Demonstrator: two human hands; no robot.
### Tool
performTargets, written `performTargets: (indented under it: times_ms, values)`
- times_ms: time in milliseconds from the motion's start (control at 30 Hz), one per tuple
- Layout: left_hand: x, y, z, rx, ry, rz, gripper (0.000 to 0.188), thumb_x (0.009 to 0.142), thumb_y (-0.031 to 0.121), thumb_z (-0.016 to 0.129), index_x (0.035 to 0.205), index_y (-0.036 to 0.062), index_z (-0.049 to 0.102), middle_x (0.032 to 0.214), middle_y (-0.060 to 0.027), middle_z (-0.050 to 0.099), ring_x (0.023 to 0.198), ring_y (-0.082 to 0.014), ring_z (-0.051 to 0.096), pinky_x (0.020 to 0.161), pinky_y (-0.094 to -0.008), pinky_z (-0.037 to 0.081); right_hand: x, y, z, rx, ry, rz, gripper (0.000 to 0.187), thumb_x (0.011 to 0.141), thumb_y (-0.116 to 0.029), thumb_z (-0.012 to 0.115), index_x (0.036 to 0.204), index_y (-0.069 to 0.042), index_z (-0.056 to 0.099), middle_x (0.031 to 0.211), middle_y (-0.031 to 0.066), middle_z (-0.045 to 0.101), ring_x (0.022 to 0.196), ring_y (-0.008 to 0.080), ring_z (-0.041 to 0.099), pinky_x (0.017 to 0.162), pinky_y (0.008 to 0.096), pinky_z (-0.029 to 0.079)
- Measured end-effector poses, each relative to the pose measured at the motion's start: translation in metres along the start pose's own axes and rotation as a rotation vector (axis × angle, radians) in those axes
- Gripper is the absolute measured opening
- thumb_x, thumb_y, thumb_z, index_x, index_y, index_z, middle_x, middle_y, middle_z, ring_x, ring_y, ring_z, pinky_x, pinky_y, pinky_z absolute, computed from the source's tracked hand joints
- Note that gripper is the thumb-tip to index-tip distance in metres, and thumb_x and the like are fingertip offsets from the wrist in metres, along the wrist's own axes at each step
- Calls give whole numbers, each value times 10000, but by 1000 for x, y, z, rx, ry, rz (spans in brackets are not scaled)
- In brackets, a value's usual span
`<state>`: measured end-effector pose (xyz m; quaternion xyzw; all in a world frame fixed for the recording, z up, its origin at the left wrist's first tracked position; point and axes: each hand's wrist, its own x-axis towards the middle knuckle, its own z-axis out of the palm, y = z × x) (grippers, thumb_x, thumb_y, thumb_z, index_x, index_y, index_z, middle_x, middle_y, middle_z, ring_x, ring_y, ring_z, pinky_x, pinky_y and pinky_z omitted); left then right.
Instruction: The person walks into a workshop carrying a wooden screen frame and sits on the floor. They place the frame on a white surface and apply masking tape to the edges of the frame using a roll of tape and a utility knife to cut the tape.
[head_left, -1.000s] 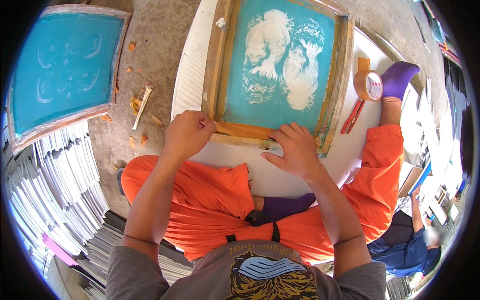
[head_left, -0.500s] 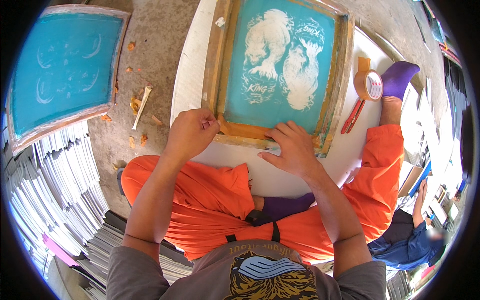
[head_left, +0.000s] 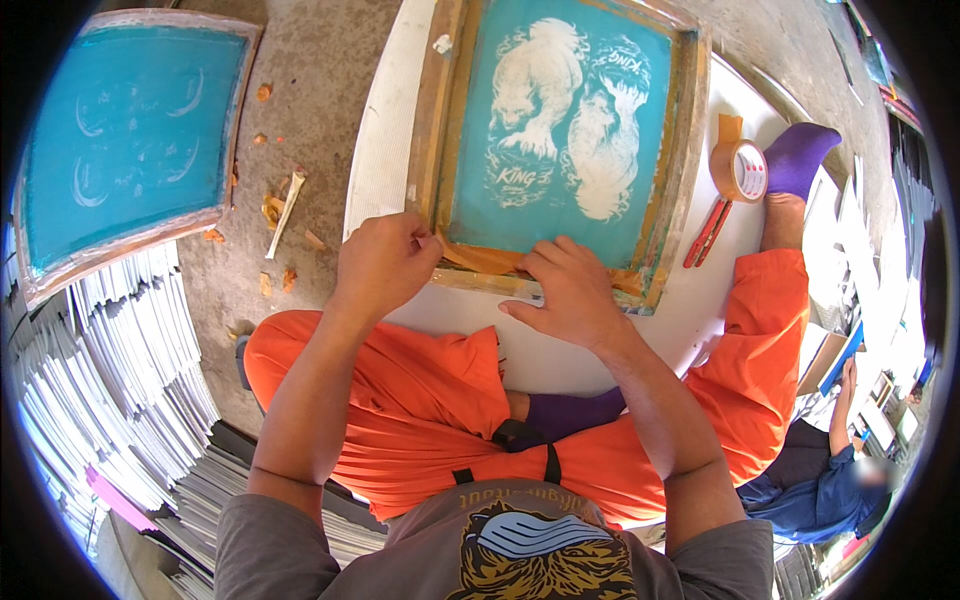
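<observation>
Concrete floor (head_left: 320, 90), white board (head_left: 385, 150) on it, teal screen (head_left: 565, 130) lying flat on top. Left hand (head_left: 385, 265) curled, pinching brown tape (head_left: 480, 262) at the frame's near edge. Right hand (head_left: 570, 295) spread flat, pressing that tape. Tape roll (head_left: 742, 170), red scissors (head_left: 705, 235) beside the frame. Second screen (head_left: 125, 140) far left.

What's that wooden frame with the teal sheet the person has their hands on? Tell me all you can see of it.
The wooden frame lies flat on a white board, stretched with teal mesh bearing a pale picture of two animals. Brown tape lines its inner edges, wrinkled along the near edge. The left hand, fingers curled, pinches at the tape near the frame's near left corner; the right hand presses flat on the near edge.
</observation>
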<state>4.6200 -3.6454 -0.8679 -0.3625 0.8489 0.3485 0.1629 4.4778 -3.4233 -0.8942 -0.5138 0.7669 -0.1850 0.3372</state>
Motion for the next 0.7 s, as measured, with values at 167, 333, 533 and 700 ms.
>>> performTargets:
  times_ms: [167,333,533,700]
  values:
    - [0,1,0,2,0,2,201,876,245,690,859,55,753,763,-151,735,760,-351,737,697,-453,577,5,-4,4,7,34,-21,465,758,-412,828,1029,-49,726,996,76,631,1007,290,582,852,430,471]
    - [3,1,1,22,19,-8,202,876,245,691,859,54,754,761,-159,734,758,-359,735,699,-464,578,8,-7,8,16,51,-23,478,751,-408,839,1037,-43,725,986,82,624,996,297,586,835,431,473]
    - [2,1,0,48,4,-28,219,871,259,695,859,49,757,763,-171,732,762,-374,733,706,-475,580,11,-14,11,45,49,-2,496,754,-407,840,1062,-37,724,1009,91,623,1010,305,597,841,441,487]
    - [1,0,0,82,-24,-59,231,865,273,702,868,50,763,771,-189,730,771,-385,733,723,-482,585,14,-17,18,61,64,-14,511,751,-397,846,1090,-35,723,1028,102,627,1025,313,608,851,446,498]
